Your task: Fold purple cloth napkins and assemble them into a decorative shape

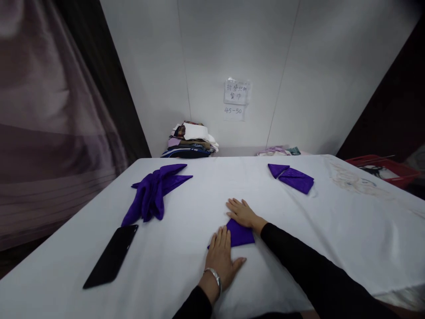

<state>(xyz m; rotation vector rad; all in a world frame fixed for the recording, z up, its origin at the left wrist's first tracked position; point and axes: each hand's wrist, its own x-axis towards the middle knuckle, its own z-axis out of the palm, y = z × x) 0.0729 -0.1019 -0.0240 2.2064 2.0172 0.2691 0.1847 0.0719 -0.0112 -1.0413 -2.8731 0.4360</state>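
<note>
A folded purple cloth napkin [240, 235] lies flat on the white-covered table in front of me. My left hand [222, 257], with a silver bangle at the wrist, rests on its left part, fingers stretched out and thumb spread to the right. Across the napkin's upper edge lies my right hand [244, 214], palm down with the fingers extended to the left. Both hands press on the cloth without gripping it, and they cover parts of its outline.
A bunched purple napkin [153, 191] lies at left, with a black phone [112, 256] nearer me. Another folded purple napkin [294, 178] is at far right. Behind the table [179, 270] are stacked clothes [192, 141], a wall with paper signs [236, 94], and a red basket [381, 168].
</note>
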